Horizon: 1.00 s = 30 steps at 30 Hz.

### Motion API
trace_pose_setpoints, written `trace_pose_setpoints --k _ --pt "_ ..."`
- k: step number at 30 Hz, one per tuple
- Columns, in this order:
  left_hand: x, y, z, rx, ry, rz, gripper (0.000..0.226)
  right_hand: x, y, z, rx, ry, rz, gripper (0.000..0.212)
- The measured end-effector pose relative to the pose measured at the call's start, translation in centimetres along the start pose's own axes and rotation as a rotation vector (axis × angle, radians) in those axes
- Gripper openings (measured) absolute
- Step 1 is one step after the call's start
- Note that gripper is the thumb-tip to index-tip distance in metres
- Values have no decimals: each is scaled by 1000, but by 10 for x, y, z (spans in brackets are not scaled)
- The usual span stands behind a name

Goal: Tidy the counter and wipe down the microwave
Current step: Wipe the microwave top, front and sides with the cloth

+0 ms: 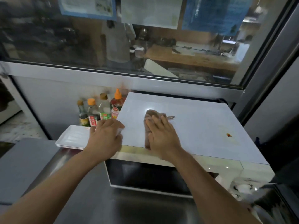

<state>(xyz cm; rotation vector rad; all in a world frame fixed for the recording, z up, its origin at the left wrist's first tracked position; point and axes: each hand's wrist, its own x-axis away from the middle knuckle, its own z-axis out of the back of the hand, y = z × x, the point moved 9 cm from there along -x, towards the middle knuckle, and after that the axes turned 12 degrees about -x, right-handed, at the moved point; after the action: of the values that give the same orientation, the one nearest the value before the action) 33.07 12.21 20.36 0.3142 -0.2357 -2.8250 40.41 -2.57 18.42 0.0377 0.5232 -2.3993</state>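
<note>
Both hands are up on the white, flat-topped microwave oven point(186, 126): the right hand point(161, 135) lies palm-down with straight fingers pressing a crumpled brown cloth point(149, 117) against the top panel, and the left hand point(105, 138) curls its fingers over the microwave's left front corner, seemingly steadying it. Lying directly under and just ahead of the right palm, the cloth has its long axis running from the front edge toward the back, so the right hand is the one placed to sweep it, with most of the unwiped panel stretching off to the right. Containers: four sauce bottles with orange and cork-coloured caps point(100, 110) stand in a row beside the microwave's left wall, holding dark and clear liquids, and a shallow stack of white rectangular trays point(72, 138) sits on the steel tabletop point(48, 159) holding nothing visible.
</note>
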Motion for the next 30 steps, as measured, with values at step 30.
trace_pose_setpoints --k 30 --pt "19 -48 -22 488 -6 92 27 -71 -42 -25 -73 -144 0 47"
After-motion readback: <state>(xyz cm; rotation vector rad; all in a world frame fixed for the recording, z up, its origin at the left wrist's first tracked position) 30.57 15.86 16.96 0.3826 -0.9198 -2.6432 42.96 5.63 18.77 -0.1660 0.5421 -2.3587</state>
